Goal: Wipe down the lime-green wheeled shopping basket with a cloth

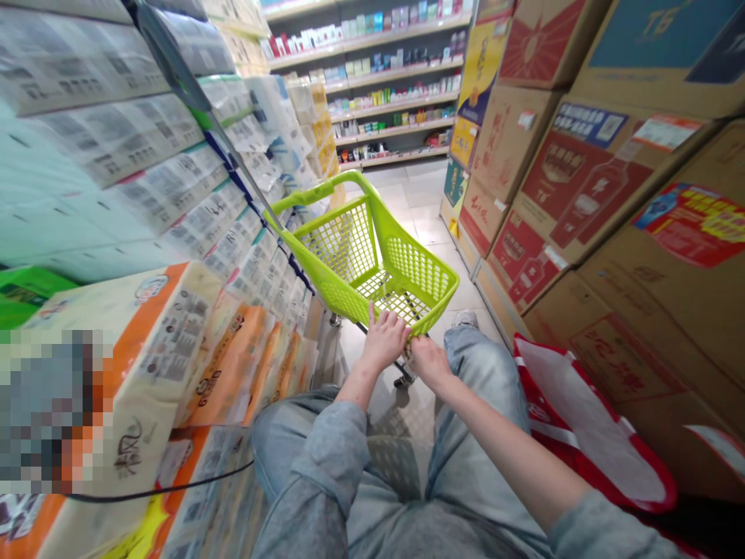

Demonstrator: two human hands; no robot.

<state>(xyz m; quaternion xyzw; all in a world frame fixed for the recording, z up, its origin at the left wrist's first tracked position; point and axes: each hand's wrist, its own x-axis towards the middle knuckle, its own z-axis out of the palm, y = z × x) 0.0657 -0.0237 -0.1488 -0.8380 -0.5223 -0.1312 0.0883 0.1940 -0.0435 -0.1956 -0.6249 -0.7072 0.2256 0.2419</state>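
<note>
A lime-green plastic shopping cart (416,272) with a lattice basket stands in the aisle in front of me, turned at an angle. Its push handle (306,194) is on the far side, away from me. My left hand (389,338) grips the near rim of the basket with its fingers over the edge. Close beside it, my right hand (427,359) is closed on the cart's near corner; its fingertips are partly hidden. Through the basket's open top its grid floor shows. A caster wheel (403,381) sits on the floor just below my hands.
Stacked tissue packs (168,334) line the left side, close to the cart. Cardboard cartons (573,182) are piled along the right. A red-and-white bag (582,419) is by my right leg. Shelves of small goods (396,97) stand at the back. A black cable (174,487) crosses the packs.
</note>
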